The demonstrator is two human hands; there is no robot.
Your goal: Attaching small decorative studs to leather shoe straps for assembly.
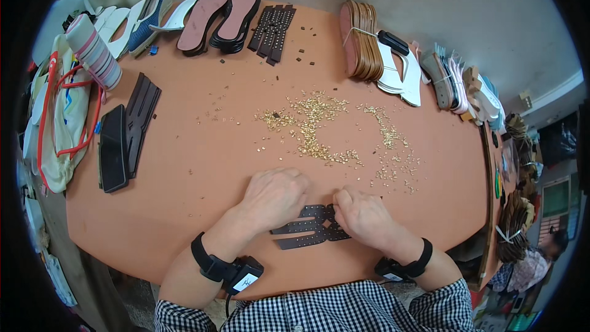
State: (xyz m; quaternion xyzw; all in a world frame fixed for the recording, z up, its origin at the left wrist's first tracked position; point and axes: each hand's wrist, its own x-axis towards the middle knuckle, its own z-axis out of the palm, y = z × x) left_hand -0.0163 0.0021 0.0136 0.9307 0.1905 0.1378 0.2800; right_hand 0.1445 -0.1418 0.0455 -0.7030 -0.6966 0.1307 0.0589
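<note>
A dark brown shoe upper point(305, 229), cut into strips and dotted with small metal studs, lies flat on the table near my body. Over its far left edge is my left hand point(276, 193), fingers curled and tips hidden from view. My right hand point(364, 214) is closed with the thumb against the bent fingers, resting at the upper's right end and covering part of it. Whatever either hand pinches is too small or hidden to make out. Just beyond the hands, loose gold studs point(313, 141) are spread in a ragged ring, with more studs point(388, 132) to the right.
At the back stand pink-topped soles point(241, 12), a studded upper stack point(272, 31), a blue shoe point(151, 15) and a tied insole bundle point(361, 40). On the left lie a black phone point(113, 147), plain dark strips point(141, 120) and a striped roll point(93, 52). Another person point(531, 264) is far right.
</note>
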